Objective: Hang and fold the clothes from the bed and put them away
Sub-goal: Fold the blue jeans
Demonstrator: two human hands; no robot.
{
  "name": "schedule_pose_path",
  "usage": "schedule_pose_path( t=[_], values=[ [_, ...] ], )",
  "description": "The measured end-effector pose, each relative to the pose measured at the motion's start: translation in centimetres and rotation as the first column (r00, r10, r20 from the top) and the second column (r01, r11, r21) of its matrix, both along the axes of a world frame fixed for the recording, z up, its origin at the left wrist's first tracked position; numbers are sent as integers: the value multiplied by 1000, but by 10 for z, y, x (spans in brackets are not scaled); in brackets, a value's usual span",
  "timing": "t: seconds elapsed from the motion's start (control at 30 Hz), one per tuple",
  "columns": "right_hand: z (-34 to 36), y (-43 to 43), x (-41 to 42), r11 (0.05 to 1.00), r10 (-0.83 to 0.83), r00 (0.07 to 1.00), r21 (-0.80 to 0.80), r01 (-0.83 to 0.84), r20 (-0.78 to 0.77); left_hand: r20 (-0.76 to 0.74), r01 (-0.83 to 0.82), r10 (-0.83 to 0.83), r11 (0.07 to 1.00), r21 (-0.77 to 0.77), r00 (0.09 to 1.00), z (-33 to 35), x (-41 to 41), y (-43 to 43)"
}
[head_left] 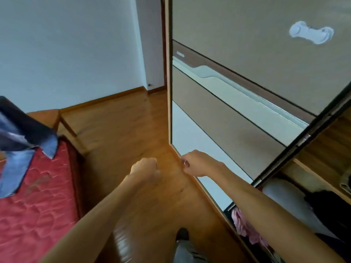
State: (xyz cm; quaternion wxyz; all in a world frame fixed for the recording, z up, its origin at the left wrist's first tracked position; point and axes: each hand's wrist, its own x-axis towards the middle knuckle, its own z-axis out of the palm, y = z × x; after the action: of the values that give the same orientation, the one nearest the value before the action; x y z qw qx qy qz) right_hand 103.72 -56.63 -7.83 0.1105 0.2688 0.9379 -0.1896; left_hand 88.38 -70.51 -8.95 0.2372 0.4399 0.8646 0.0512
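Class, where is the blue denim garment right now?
In the head view, the blue denim garment lies at the far left on the red mattress, well left of both hands.

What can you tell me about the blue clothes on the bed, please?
The blue clothes lie at the far left of the picture, on the red quilted bed cover. The fabric looks like denim: lighter blue on some faces, darker navy on others. It is unfolded and rumpled, with one pointed corner hanging near the bed's edge beside the wooden floor. The picture's edge cuts part of it off, so I cannot tell what kind of garment it is, or whether it is one piece or more. Neither hand touches it.
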Motion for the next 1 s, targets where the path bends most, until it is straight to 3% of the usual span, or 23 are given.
schedule_pose_path(
  t=[0.27, 0.5, 0.83, 1.0],
  values=[
    [-20, 2, -187, 958, 285, 958, -30, -284, 23, -56, -261, 257, 962, -76, 965, -11, -147, -37],
    [-7, -2, -343, 853, 522, 851, -40, -521, 48, -107, -412, 400, 900, -140, 910, 2, -267, -68],
    [-21, -69, -546, 697, 714, 686, -61, -714, 139, -34, -578, 598, 756, -307, 801, -38, -424, -174],
    [-38, -112, -652, 650, 743, 625, -36, -759, 239, -5, -623, 649, 728, -286, 761, -61, -519, -231]
  ],
)
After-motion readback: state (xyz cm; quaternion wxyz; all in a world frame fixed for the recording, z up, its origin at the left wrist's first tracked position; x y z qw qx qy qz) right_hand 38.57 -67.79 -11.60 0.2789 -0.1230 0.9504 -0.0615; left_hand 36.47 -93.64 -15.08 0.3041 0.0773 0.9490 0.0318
